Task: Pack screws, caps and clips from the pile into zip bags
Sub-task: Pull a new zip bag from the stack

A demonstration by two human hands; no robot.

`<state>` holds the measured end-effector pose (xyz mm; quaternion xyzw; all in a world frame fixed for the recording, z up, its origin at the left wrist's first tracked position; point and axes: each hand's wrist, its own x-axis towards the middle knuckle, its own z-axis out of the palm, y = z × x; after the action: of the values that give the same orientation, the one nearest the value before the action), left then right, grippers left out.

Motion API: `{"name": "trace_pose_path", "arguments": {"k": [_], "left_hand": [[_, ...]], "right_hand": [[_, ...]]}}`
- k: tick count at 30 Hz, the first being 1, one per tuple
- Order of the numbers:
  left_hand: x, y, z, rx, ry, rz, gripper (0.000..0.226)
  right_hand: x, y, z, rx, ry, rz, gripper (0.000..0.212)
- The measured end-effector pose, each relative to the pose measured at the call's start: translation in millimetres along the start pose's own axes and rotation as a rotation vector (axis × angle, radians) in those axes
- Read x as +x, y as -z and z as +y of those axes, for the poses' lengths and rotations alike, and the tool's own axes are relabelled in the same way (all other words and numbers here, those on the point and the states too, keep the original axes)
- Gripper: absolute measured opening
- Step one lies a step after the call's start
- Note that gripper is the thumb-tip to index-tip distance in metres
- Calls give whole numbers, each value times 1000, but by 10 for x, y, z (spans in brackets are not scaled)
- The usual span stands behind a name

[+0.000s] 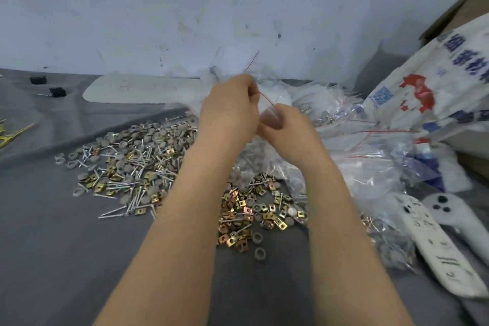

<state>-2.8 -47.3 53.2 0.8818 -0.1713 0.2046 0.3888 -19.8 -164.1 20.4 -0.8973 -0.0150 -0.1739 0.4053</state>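
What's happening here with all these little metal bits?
A person holds a small clear plastic zip bag with a red seal line, left hand and right hand pinching its top. The pile of silver screws, grey round caps and gold square clips lies below on grey cloth; filled bags heap at right.

Pile: silver screws, grey round caps and brass-coloured square clips, all loose and mixed. Clips are densest at the pile's near-right part. Zip bag: clear with a red seal line, raised over the pile's far-right edge. Left hand pinches its top, right hand pinches just below. Contents look like grey caps, but it's too blurry to confirm. Filled zip bags are heaped right of the pile, touching it.
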Motion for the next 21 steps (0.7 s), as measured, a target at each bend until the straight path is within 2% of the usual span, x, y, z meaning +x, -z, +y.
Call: {"name": "trace_pose_path", "arguments": {"k": [3,6,8,10,13,15,18,21], "left_hand": [[356,-340,148,-92,24,85,18],[625,-775,398,-399,56,7,43],[746,-1120,527,-476,88,-134,53],[795,-1501,576,-476,124,-327,51],[693,-1993,543,-513,208,-640,55],[597,-2214,481,-561,290,-752,60],[610,-2320,397,-690,398,-723,61],[817,-2170,285,-806,470,-560,45]], "right_hand": [[374,70,80,-17,-86,230,26],[708,275,320,74,-263,492,24],[880,485,645,102,-418,565,10],[927,650,975,45,-553,588,9],[837,683,1356,11,-662,539,48],[765,635,1491,2,-710,517,54],[755,584,1488,-116,-653,586,52],[884,508,1276,-133,-407,807,39]]}}
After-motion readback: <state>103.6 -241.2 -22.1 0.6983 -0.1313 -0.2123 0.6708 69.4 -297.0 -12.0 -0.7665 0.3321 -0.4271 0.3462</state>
